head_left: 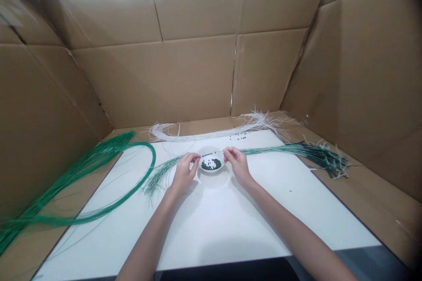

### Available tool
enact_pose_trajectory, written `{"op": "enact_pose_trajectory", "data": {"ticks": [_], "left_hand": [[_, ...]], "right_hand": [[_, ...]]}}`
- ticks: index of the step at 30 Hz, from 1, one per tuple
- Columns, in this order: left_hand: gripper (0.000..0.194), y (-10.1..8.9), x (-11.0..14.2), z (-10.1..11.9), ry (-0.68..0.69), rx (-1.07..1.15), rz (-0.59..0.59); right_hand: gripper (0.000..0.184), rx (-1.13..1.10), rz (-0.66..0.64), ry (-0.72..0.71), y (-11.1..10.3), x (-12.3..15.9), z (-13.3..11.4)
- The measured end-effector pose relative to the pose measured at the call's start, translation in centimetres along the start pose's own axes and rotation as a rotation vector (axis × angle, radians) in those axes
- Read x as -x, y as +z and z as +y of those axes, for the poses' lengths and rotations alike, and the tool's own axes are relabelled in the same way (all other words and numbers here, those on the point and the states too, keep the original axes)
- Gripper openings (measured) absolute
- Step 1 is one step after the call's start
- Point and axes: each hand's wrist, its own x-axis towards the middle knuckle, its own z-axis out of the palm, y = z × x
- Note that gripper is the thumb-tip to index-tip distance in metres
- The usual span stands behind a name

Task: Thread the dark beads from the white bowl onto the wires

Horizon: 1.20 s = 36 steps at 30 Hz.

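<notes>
A small white bowl [225,167] stands between my hands with many tiny dark beads [211,166] in it. Over its far side runs a thin strand with a short row of dark beads [207,154] on it. My left hand [184,170] pinches this strand at the bowl's left edge, thumb against fingertips. On the right, my right hand [239,164] is closed in a pinch around the strand's other side. Behind both hands lies a bundle of thin green strands [267,151], its right end dark, apparently with beads. The fingertips hide parts of the held strand.
A thick green strand bundle [150,171] curves across the white board [211,232] at left. White strands [214,134] lie along the back, with loose dark beads [242,137] near them. Cardboard walls [194,79] enclose the back and both sides.
</notes>
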Motion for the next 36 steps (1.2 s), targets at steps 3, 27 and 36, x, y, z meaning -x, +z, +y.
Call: {"op": "enact_pose_trajectory", "data": {"ticks": [3, 27, 36], "left_hand": [[0.017, -0.2, -0.1, 0.1, -0.043, -0.001, 0.005], [0.035, -0.8, -0.3, -0.7, -0.220, 0.148, -0.057], [0.033, -0.2, 0.0, 0.3, -0.182, 0.171, -0.113]], "right_hand": [[0.023, -0.024, 0.011, 0.013, -0.1, -0.2, 0.0], [0.079, 0.816, 0.037, -0.561, -0.4, 0.7, 0.0], [0.016, 1.039, -0.070, -0.769, -0.4, 1.0, -0.4]]}}
